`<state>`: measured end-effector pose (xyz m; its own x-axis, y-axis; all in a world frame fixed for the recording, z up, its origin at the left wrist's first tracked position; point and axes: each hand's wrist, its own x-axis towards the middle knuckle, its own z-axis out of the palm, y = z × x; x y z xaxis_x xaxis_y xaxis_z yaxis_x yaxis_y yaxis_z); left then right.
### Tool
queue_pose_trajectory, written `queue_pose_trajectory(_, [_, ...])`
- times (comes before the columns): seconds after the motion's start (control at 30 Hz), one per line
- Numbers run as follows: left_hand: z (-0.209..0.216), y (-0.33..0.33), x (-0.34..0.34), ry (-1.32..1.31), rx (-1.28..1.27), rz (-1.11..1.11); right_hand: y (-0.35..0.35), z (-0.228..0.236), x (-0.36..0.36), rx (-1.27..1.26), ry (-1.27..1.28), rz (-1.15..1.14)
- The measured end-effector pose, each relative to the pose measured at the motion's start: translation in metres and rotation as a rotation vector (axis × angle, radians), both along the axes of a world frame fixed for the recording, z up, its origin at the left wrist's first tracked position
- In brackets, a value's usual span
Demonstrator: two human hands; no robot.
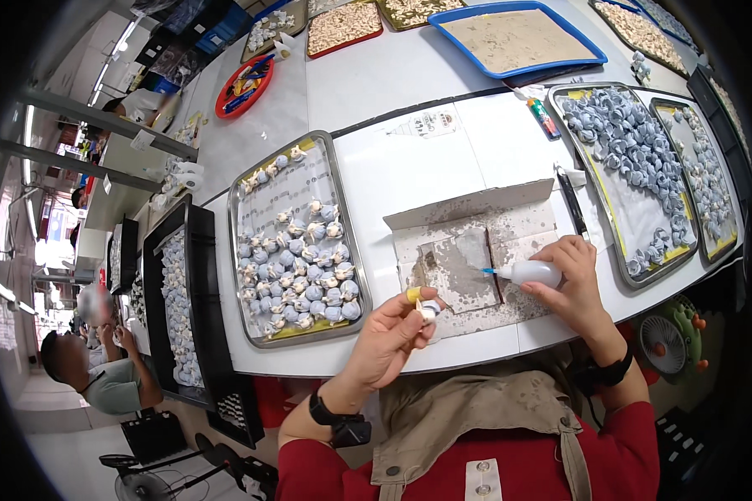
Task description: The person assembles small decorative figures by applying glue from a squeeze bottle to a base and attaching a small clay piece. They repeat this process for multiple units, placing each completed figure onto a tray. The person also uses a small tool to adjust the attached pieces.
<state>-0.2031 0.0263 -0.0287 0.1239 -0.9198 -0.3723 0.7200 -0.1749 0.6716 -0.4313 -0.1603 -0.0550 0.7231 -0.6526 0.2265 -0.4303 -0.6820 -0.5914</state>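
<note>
My left hand (386,338) pinches a small white and pale-blue figurine (428,313) between thumb and fingers, above the near edge of the table. A yellow cover sits on one of its fingertips. In my right hand (578,288) is a white squeeze bottle (533,273), tipped on its side with its thin blue nozzle pointing left. The nozzle is apart from the figurine, over a stained piece of cardboard (522,224). On the left stands a metal tray (263,196) holding many small blue and white figurines (297,284).
To the right are metal trays of blue-grey parts (631,146) and a black pen-like tool (572,204). At the back lie a blue tray (518,42) and a red basket (244,87). A black crate (196,275) stands left; another person (100,367) sits beyond it.
</note>
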Motion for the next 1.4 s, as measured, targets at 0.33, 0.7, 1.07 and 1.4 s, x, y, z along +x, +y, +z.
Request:
queue_pose_trajectory(0.33, [-0.023, -0.017, -0.059, -0.362, -0.039, 0.086, 0.030, 0.023, -0.014, 0.100, -0.315, -0.027])
queue_pose_trajectory(0.7, [-0.021, -0.008, -0.062, -0.454, -0.009, 0.130, 0.041, 0.040, -0.011, -0.033, -0.268, 0.080])
queue_pose_trajectory(1.07, [-0.017, -0.005, -0.062, -0.428, -0.042, 0.136, 0.043, 0.042, -0.008, -0.067, -0.256, 0.067])
queue_pose_trajectory(1.4, [-0.019, -0.007, -0.062, -0.362, -0.011, 0.135, 0.039, 0.041, -0.010, -0.027, -0.259, 0.057])
